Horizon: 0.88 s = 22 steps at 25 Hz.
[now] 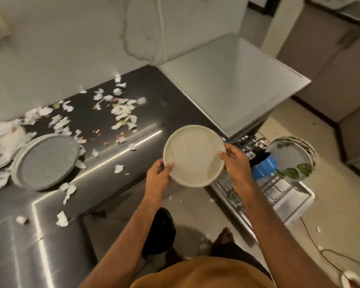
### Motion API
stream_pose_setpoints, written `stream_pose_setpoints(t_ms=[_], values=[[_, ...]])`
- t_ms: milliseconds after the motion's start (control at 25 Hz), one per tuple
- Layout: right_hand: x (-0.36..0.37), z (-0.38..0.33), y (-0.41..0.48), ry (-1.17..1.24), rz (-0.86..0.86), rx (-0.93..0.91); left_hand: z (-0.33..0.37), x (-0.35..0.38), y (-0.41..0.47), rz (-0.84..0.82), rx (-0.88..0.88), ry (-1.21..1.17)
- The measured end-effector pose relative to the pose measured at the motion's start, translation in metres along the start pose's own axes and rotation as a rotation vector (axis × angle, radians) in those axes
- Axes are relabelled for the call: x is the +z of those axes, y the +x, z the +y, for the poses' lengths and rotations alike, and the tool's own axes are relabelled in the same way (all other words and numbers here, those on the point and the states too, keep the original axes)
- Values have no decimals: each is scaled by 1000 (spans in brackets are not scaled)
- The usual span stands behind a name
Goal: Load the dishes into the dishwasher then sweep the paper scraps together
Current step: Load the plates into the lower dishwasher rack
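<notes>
I hold a round cream plate (192, 155) in both hands above the counter's front edge, beside the open dishwasher. My left hand (159, 176) grips its lower left rim, thumb on top. My right hand (236, 162) grips its right rim. The pulled-out dishwasher rack (264, 190) carries upright plates with a green leaf pattern (293, 161) and a blue cup (265, 166). A grey plate (46, 161) lies flat on the dark counter (116, 150) at the left. White paper scraps (123, 110) are scattered over the counter, and a few lie on the floor.
The dishwasher's steel top (233, 88) adjoins the counter on the right. Crumpled white paper (6, 136) is piled at the far left by the wall. A thin cable (328, 256) runs over the floor at lower right. Cabinets (328, 59) stand behind the dishwasher.
</notes>
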State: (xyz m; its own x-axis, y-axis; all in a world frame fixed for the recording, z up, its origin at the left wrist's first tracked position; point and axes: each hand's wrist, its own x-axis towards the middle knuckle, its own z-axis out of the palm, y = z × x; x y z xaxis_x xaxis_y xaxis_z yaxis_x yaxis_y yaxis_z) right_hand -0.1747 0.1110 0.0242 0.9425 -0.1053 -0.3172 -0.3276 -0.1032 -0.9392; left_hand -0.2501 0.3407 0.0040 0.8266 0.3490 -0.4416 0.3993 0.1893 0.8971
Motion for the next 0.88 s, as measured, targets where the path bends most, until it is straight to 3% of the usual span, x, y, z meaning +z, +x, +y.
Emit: stream_pose_setpoints(t_ms=[240,440,640,880], values=[[-109,30,7,46,171,92,-18,110,16,-89,68,494],[-200,68,14,62,268,91,-32,214,-2,-320,233,828],[-273,101,28,-74,292,24,-41,303,-5,-375,341,955],[-317,122,39,-335,366,10,-53,391,5,-582,369,1070]])
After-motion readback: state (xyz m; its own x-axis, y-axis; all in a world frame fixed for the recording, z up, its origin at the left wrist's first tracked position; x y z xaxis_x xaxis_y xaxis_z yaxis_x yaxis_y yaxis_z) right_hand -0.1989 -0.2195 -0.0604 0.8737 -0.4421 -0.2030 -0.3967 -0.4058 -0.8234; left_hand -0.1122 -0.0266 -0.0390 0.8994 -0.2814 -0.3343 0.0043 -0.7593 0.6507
